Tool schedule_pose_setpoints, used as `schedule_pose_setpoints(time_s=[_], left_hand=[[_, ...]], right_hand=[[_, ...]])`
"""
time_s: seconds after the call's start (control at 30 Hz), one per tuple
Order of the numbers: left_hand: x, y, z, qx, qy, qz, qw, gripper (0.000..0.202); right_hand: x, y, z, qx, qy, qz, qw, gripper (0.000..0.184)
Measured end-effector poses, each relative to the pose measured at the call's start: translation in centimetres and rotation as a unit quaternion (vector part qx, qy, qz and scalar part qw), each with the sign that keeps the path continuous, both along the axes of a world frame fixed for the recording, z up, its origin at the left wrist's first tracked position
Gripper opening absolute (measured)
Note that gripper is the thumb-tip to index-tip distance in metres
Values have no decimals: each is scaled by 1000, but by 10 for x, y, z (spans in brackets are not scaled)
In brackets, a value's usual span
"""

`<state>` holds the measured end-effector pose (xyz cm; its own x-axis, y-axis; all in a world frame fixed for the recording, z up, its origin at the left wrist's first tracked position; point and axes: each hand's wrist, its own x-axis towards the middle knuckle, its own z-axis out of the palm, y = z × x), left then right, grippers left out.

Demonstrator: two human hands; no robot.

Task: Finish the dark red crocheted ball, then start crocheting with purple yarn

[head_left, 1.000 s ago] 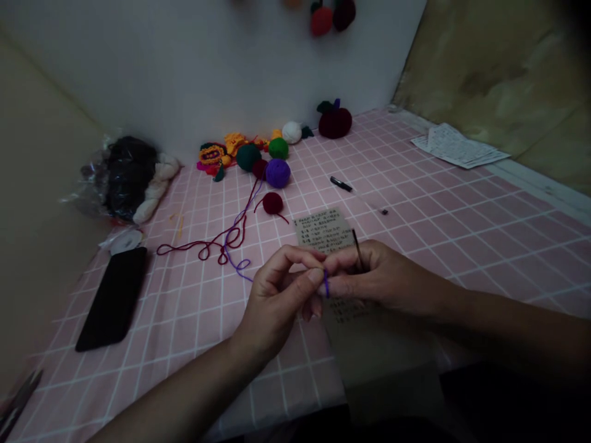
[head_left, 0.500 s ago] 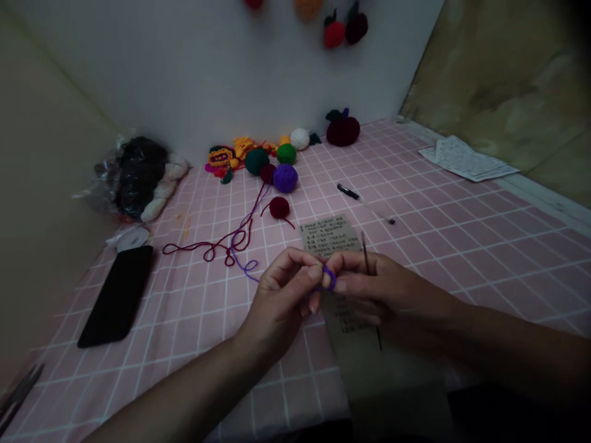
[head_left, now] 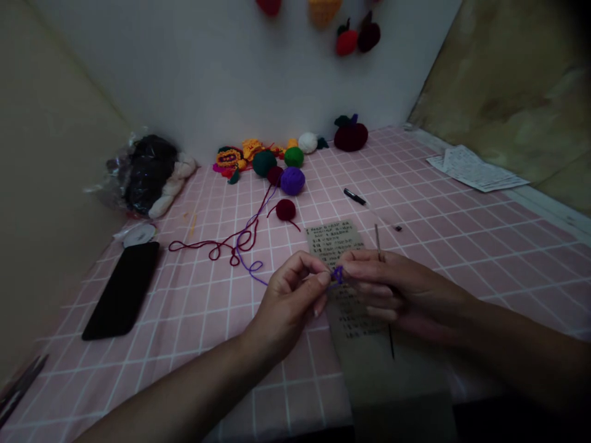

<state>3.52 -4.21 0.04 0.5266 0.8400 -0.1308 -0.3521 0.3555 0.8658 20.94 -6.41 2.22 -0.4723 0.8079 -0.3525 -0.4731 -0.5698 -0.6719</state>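
A small piece of purple crochet (head_left: 338,274) is stretched between my two hands. My left hand (head_left: 295,301) pinches its left side between thumb and forefinger. On the other side, my right hand (head_left: 392,286) grips it with thumb and forefinger. A thin crochet hook (head_left: 377,241) is also tucked in my right hand, its ends showing above and below the fingers. Purple yarn (head_left: 255,271) trails from my left hand back to a purple yarn ball (head_left: 292,181). Below my hands lies a strip of brown card with handwriting (head_left: 339,237).
Left stand a black phone (head_left: 122,292), scissors (head_left: 23,387) and a bag of dark yarn (head_left: 150,175). Dark red yarn (head_left: 221,247) loops across the checked cloth, near a dark red ball (head_left: 285,210). Beyond the card lie a pen (head_left: 354,196) and papers (head_left: 480,169).
The purple piece, a round loop before, now looks flatter and bunched between my fingertips. Both hands have shifted slightly right in view, and the whole scene has shifted a little too.
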Motion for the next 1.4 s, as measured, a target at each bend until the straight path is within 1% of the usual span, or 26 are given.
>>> schedule_pose_setpoints(time_s=[0.27, 0.47, 0.63, 0.73, 0.8, 0.93, 1.07, 1.13, 1.27, 1.4], left_hand=[[-1, 3, -6, -11, 8, 2, 1000, 17], [-2, 3, -9, -11, 16, -4, 1000, 16], [-3, 4, -5, -23, 50, -20, 998, 19], [-4, 7, -3, -13, 64, -7, 998, 20], [-4, 9, -3, -9, 66, 2, 998, 20], [-4, 11, -6, -33, 57, -21, 998, 18], [-3, 13, -7, -52, 29, 2, 998, 23], [-2, 15, -5, -38, 34, 8, 999, 25], [-3, 16, -3, -2, 76, 14, 997, 23], [-6, 14, 0, 35, 134, 26, 990, 22]], right_hand=[[5, 5, -3, -29, 34, -37, 998, 24], [9, 8, -5, -41, 67, -65, 995, 19], [13, 10, -5, -38, 91, -122, 988, 18], [14, 11, -5, -26, 106, -156, 982, 15], [14, 12, -4, -24, 109, -158, 981, 15], [16, 12, -2, -31, 100, -145, 984, 16], [18, 11, 1, -30, 97, -126, 987, 15], [19, 11, 3, -29, 90, -118, 988, 16], [20, 12, 5, -26, 66, -105, 992, 13], [19, 11, 5, 6, 29, -106, 994, 14]])
